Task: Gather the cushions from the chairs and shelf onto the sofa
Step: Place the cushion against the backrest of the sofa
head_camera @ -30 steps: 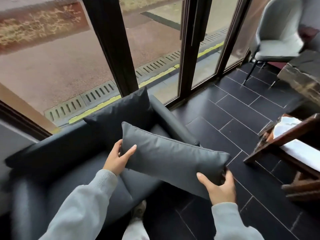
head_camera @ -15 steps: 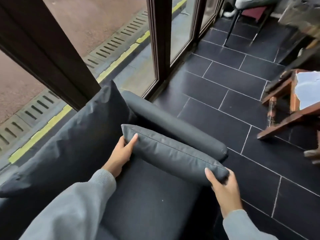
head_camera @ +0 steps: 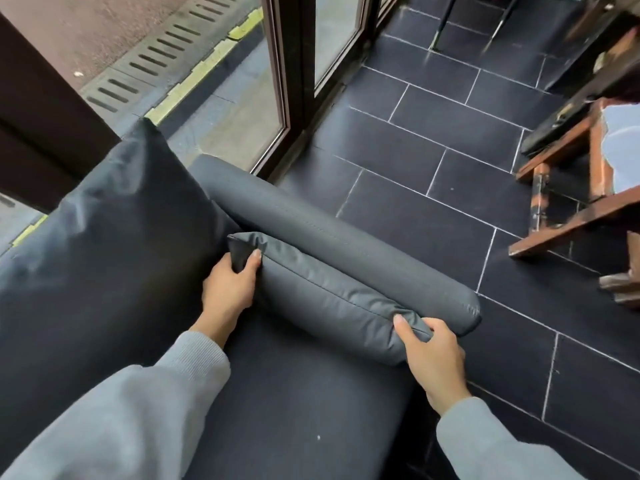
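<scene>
- The left hand [head_camera: 228, 289] is gripping the long cushion [head_camera: 325, 299] at its 10 o'clock end.
- The right hand [head_camera: 433, 362] is pinching its 4 o'clock end.
- The long cushion is lying on the sofa [head_camera: 294, 410] seat, touching the armrest [head_camera: 346, 244].

Soft daylight enters through the glass doors [head_camera: 270, 81]; shadows are faint, edges bend, and the right side blurs.

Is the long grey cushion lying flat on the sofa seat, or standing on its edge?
On its edge: the long cushion leans against the sofa armrest, seam up, both hands gripping its ends.
</scene>
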